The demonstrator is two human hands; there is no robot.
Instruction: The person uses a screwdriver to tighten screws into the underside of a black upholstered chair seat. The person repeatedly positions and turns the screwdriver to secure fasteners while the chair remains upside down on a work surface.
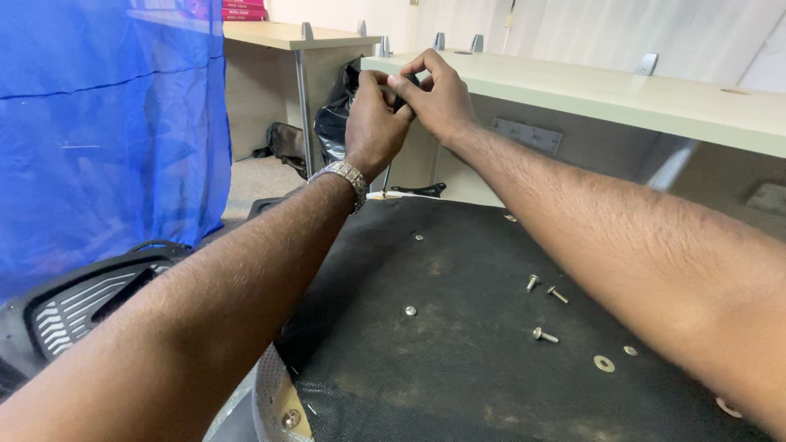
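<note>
- Small black part (407, 82) is pinched between both hands, up at the far side.
- Left hand (372, 123) and right hand (438, 98) are raised, fingers closed on it, arms stretched over the seat (458, 360).

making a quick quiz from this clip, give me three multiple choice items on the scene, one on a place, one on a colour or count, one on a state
1. Where do the loose bolts lie?
A. on the pale desk
B. on the black fabric-covered panel
C. on the floor by the blue sheet

2. What colour is the sheet hanging on the left?
A. blue
B. green
C. white

3. How are the two hands placed?
A. resting flat on the panel
B. far apart, one on each desk
C. raised together, fingers pinching a small dark object

Answers:
1. B, the bolts and washers rest on the black panel below the forearms.
2. A, the sheet is plainly blue.
3. C, the left hand and right hand meet above the panel, closed around a small dark object that is mostly hidden.
</note>
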